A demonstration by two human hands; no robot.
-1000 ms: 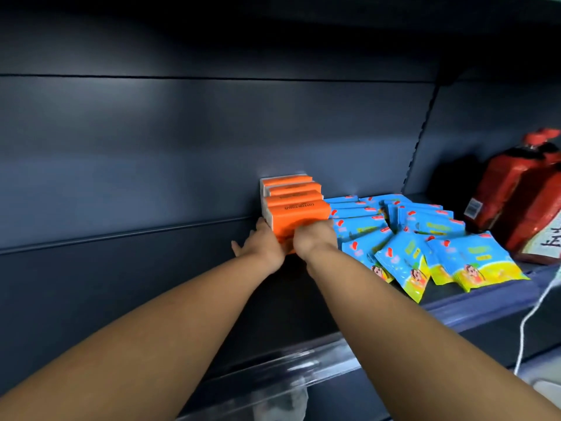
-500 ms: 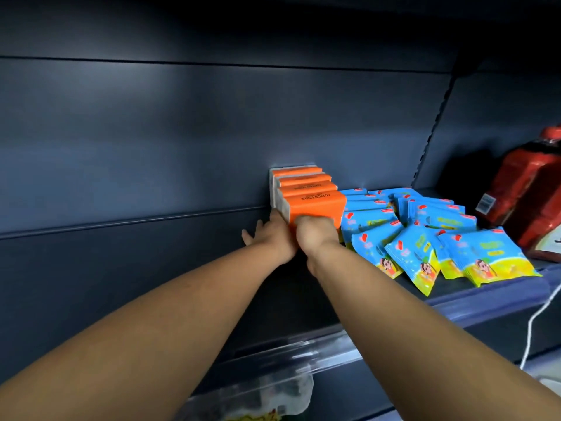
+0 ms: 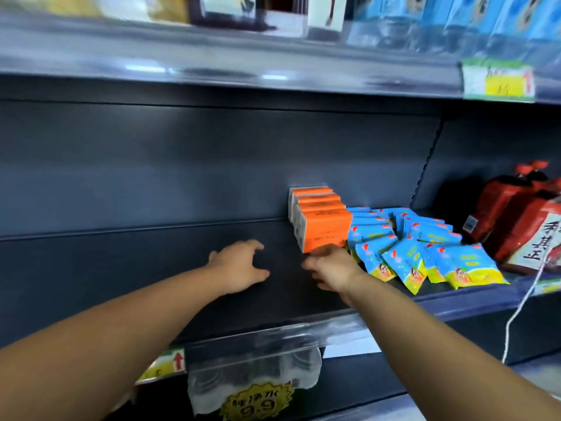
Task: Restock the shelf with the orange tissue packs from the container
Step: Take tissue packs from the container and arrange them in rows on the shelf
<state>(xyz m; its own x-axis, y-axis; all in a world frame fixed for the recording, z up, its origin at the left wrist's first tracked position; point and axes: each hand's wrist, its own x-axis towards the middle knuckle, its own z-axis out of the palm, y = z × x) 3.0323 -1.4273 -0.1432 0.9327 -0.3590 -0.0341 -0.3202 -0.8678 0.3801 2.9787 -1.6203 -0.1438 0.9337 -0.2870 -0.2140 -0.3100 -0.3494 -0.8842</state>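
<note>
Several orange tissue packs (image 3: 323, 221) stand in a row on the dark shelf (image 3: 151, 268), running from the back wall forward. My right hand (image 3: 331, 267) hovers just below the front pack with fingers loosely curled, its fingertips at the pack's bottom edge, holding nothing. My left hand (image 3: 239, 265) is spread over the bare shelf to the left of the packs, apart from them and holding nothing. The container is out of view.
Blue and yellow sachets (image 3: 425, 256) lie fanned right of the orange packs. Red packages (image 3: 516, 217) stand at the far right. An upper shelf (image 3: 273, 68) with goods hangs overhead. A clear price rail (image 3: 258, 338) fronts the shelf; a white cord (image 3: 522, 311) dangles right.
Both hands have pulled back from the orange packs toward the shelf front, the left one moving leftward. The view has tilted up, showing the upper shelf.
</note>
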